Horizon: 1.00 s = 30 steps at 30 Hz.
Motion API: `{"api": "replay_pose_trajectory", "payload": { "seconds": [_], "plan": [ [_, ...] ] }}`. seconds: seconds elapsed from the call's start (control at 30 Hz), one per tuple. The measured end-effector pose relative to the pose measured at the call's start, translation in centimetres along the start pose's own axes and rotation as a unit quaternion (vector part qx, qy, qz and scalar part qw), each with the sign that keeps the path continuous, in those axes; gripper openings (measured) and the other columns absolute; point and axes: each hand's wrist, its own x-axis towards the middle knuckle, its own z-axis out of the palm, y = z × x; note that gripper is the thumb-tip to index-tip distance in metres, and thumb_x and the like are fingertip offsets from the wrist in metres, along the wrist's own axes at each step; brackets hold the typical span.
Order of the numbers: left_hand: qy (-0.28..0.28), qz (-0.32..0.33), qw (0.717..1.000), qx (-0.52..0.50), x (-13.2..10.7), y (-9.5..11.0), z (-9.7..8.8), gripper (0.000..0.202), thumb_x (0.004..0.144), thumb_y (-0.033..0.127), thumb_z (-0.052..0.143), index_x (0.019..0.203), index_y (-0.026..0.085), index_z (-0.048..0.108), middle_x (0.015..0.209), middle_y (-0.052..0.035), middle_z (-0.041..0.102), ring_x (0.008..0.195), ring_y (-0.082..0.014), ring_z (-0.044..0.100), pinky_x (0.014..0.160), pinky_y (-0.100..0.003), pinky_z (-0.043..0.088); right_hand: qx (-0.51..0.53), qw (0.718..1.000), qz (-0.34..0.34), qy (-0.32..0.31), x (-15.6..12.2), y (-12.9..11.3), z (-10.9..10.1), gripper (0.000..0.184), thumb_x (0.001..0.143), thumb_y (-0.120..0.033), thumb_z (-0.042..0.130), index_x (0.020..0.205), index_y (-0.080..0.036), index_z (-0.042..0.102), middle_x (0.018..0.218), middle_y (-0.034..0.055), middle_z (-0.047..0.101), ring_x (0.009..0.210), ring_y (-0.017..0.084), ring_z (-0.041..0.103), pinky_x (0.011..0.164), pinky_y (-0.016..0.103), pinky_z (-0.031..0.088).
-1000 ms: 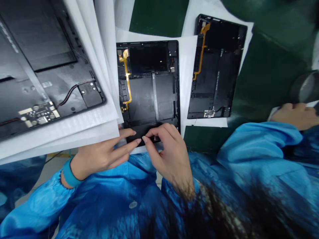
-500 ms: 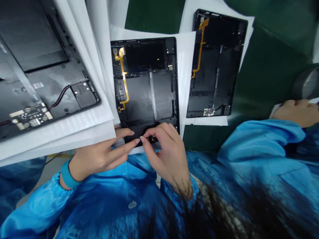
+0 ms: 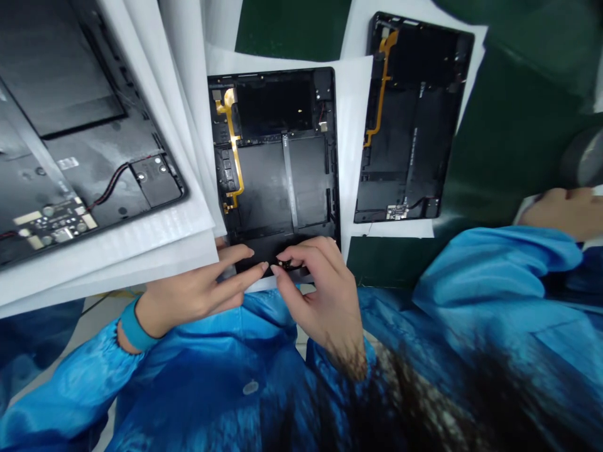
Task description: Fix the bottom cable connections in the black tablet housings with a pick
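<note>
Dead centre, the black tablet rear housing [image 3: 273,182] lay flat on a white foam sheet [image 3: 355,138], and both hands were working at its near edge, at 6 o'clock! The right hand [image 3: 325,295] came in from 5 o'clock, its fingers [image 3: 304,250] curled over the edge and closed tight, thumb and forefinger pinching a small dark part [image 3: 286,265], too small to say exactly what it was. The left hand [image 3: 198,292], a teal wristband [image 3: 136,326] at its wrist, reached in from 8 o'clock. Its fingers [image 3: 238,267] were spread and open, gripping nothing, the longest tip touching that same edge just beside the pinch.

Around them, an orange flex cable [image 3: 234,147] ran down the housing's left side at 9 o'clock. At 2 o'clock sat a second tablet housing [image 3: 400,125] on its own foam sheet, with a green bench mat [image 3: 292,31] showing at 12 o'clock. Over at 9 o'clock, a larger housing [image 3: 70,150] rested on stacked foam sheets [image 3: 108,260], its red-and-black wire in plain view. Out at 3 o'clock, a co-worker's hand [image 3: 556,213] stayed well apart, beneath a grey cylinder [image 3: 584,160].
</note>
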Motion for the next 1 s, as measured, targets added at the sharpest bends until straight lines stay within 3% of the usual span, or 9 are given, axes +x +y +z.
{"api": "replay_pose_trajectory", "payload": {
  "seconds": [0.13, 0.23, 0.37, 0.43, 0.57, 0.7, 0.8, 1.0],
  "plan": [
    [0.006, -0.009, 1.0, -0.005, -0.1, -0.1, 0.2, 0.047, 0.107, 0.052, 0.032, 0.131, 0.031, 0.066, 0.124, 0.0099, 0.07, 0.116, -0.0184, 0.068, 0.098, -0.033, 0.063, -0.011, 0.999, -0.029, -0.011, 0.3, 0.2, -0.2, 0.006, 0.093, -0.017, 0.065, 0.097, -0.022, 0.066, 0.091, 0.0023, 0.066, 0.086, 0.019, 0.061, 0.074, 0.034, 0.056],
    [0.001, -0.003, 1.0, 0.027, 0.0, -0.1, 0.1, 0.046, 0.105, 0.052, 0.032, 0.132, 0.034, 0.065, 0.123, 0.0117, 0.07, 0.115, -0.0163, 0.069, 0.097, -0.029, 0.064, -0.026, 0.996, -0.078, -0.03, 0.3, 0.7, -0.8, 0.012, 0.095, -0.015, 0.063, 0.104, -0.022, 0.067, 0.093, 0.0042, 0.067, 0.087, 0.02, 0.063, 0.074, 0.035, 0.057],
    [-0.156, 0.077, 0.977, 0.124, 0.0, -0.2, -0.1, 0.064, 0.104, 0.053, 0.011, 0.129, 0.029, 0.064, 0.134, 0.0119, 0.064, 0.118, -0.0207, 0.065, 0.09, -0.031, 0.064, -0.068, 0.987, -0.141, -0.031, 0.1, 1.3, -1.6, 0.025, 0.093, -0.011, 0.063, 0.115, -0.021, 0.066, 0.095, 0.0077, 0.069, 0.085, 0.022, 0.066, 0.071, 0.038, 0.059],
    [-0.179, 0.087, 0.97, 0.136, 0.0, -0.2, -0.1, 0.067, 0.104, 0.053, 0.008, 0.126, 0.027, 0.066, 0.134, 0.0112, 0.064, 0.12, -0.0219, 0.064, 0.088, -0.031, 0.063, -0.083, 0.984, -0.157, -0.034, 0.1, 1.3, -1.6, 0.027, 0.093, -0.011, 0.064, 0.118, -0.021, 0.065, 0.097, 0.0088, 0.071, 0.086, 0.023, 0.067, 0.072, 0.039, 0.06],
    [-0.064, 0.03, 0.993, 0.091, -0.3, -0.1, 0.1, 0.056, 0.105, 0.055, 0.021, 0.127, 0.03, 0.066, 0.126, 0.0121, 0.069, 0.117, -0.0202, 0.067, 0.092, -0.03, 0.063, -0.112, 0.976, -0.181, -0.052, 0.5, 0.9, -1.4, 0.022, 0.096, -0.012, 0.059, 0.116, -0.019, 0.064, 0.097, 0.0091, 0.07, 0.085, 0.023, 0.065, 0.074, 0.041, 0.063],
    [0.019, 0.004, 1.0, 0.01, -0.2, -0.2, 0.1, 0.044, 0.104, 0.051, 0.039, 0.124, 0.026, 0.07, 0.126, 0.0065, 0.07, 0.12, -0.0188, 0.067, 0.104, -0.032, 0.062, -0.184, 0.941, -0.258, -0.117, 1.4, 0.4, -2.1, 0.018, 0.097, -0.01, 0.055, 0.109, -0.01, 0.067, 0.094, 0.0136, 0.071, 0.088, 0.027, 0.064, 0.075, 0.046, 0.064],
    [0.052, -0.01, 0.998, -0.028, 0.0, -0.2, 0.0, 0.038, 0.102, 0.047, 0.048, 0.123, 0.026, 0.071, 0.123, 0.0056, 0.071, 0.119, -0.0181, 0.068, 0.11, -0.033, 0.059, -0.223, 0.924, -0.279, -0.134, 2.0, 0.3, -2.7, 0.022, 0.099, -0.011, 0.05, 0.106, -0.013, 0.071, 0.096, 0.0147, 0.071, 0.094, 0.03, 0.066, 0.077, 0.05, 0.065],
    [0.065, -0.025, 0.996, -0.063, 0.1, -0.1, 0.1, 0.034, 0.103, 0.044, 0.05, 0.128, 0.029, 0.069, 0.121, 0.0048, 0.072, 0.111, -0.0143, 0.07, 0.11, -0.031, 0.059, -0.226, 0.91, -0.328, -0.115, 2.0, 0.9, -2.7, 0.031, 0.097, -0.006, 0.045, 0.107, -0.015, 0.073, 0.095, 0.0136, 0.071, 0.091, 0.028, 0.068, 0.076, 0.047, 0.067]
  ]
}}
